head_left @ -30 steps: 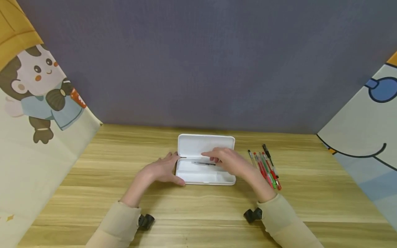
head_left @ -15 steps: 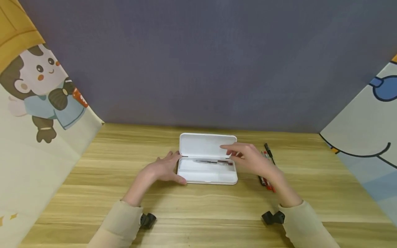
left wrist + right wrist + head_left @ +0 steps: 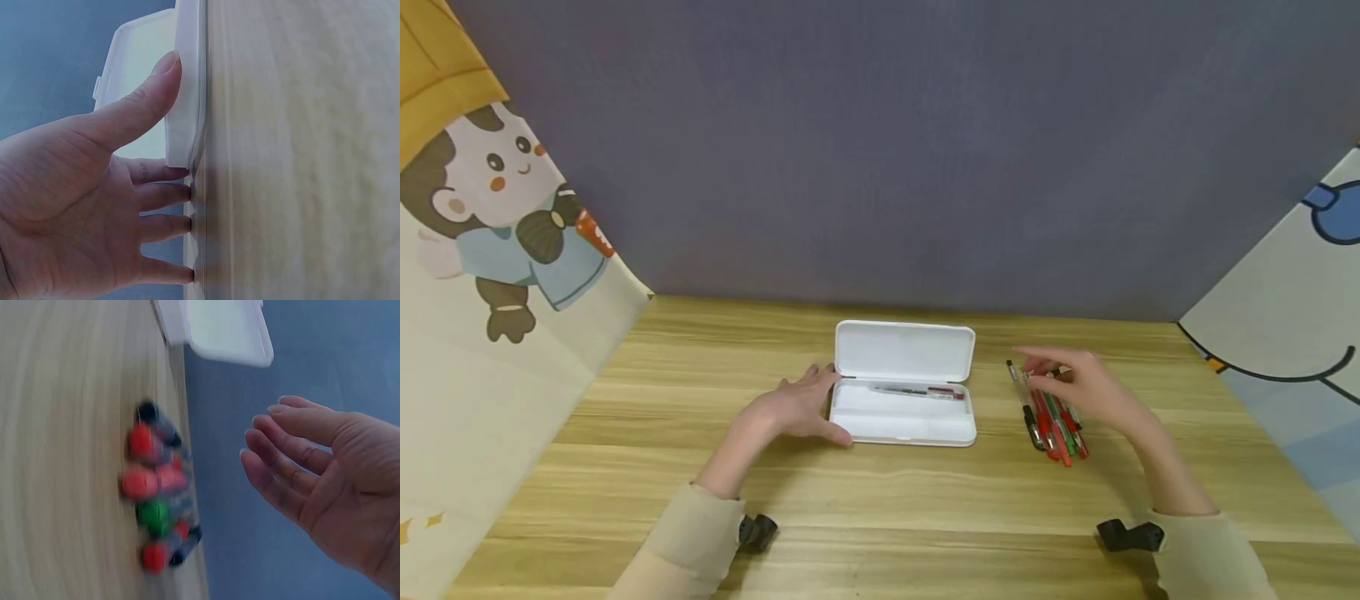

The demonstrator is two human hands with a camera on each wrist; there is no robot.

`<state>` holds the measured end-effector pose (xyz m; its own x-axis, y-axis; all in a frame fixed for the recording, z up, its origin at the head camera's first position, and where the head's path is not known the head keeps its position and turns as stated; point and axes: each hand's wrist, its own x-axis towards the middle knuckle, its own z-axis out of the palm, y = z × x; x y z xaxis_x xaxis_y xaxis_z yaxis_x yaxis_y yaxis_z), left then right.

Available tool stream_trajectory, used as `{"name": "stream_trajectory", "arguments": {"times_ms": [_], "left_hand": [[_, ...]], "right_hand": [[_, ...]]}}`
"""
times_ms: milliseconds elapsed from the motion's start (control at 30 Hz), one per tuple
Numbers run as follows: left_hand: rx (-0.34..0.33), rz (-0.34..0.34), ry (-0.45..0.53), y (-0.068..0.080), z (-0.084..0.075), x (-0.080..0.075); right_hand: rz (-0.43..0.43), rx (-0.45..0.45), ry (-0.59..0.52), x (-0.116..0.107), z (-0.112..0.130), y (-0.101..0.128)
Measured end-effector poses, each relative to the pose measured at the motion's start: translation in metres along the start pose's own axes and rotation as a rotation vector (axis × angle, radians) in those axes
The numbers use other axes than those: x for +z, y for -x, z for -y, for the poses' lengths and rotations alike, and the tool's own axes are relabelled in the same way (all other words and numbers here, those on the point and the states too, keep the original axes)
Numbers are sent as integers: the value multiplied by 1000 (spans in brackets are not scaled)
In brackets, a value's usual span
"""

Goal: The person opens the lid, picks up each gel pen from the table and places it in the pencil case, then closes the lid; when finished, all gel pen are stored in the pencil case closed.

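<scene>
A white pencil case [image 3: 904, 421] lies open in the middle of the wooden table [image 3: 925, 492], its lid [image 3: 904, 350] tipped back. One pen [image 3: 917, 391] with a red end lies inside it. My left hand [image 3: 797, 408] rests against the case's left end, thumb pressed on its side [image 3: 185, 125], fingertips on the table. My right hand [image 3: 1078, 387] hovers empty over a bunch of red, green and black pens [image 3: 1052, 417] lying right of the case; its fingers are relaxed and extended [image 3: 294, 450], above the pens [image 3: 156, 500].
A grey backdrop [image 3: 887, 150] rises behind the table. Cartoon-printed cloth panels stand at the left [image 3: 490, 275] and right [image 3: 1292, 333] sides. Small black mounts sit at both wrists [image 3: 756, 532] [image 3: 1123, 535].
My right hand has left a pen in the case and moved right, from inside the case to above the bunch of pens. The left hand has stayed at the case's left end.
</scene>
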<state>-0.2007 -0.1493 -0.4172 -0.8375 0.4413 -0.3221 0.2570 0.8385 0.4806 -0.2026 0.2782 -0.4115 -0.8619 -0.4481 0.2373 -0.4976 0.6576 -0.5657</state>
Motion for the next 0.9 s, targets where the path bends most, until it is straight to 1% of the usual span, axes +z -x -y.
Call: {"name": "stream_trajectory", "arguments": {"times_ms": [133,300,400,600,767,900], "left_hand": [[1,2,-2,0,1,0],[-1,7,-6,-1,1,1],[-1,8,-1,-1,0,0],[-1,11,4,0,0,-1],[1,7,0,-1,1,0],[-2,9,0,-2,1,1]], "right_hand": [[-9,60,-18,-10,-16,8],[3,132,17,-18,-33,14],[40,177,25,-20,-40,17],[116,267,-31,-21,-50,21],[147,281,-48,-19,-58,20],[154,294,-52,-16,-63,19]]}}
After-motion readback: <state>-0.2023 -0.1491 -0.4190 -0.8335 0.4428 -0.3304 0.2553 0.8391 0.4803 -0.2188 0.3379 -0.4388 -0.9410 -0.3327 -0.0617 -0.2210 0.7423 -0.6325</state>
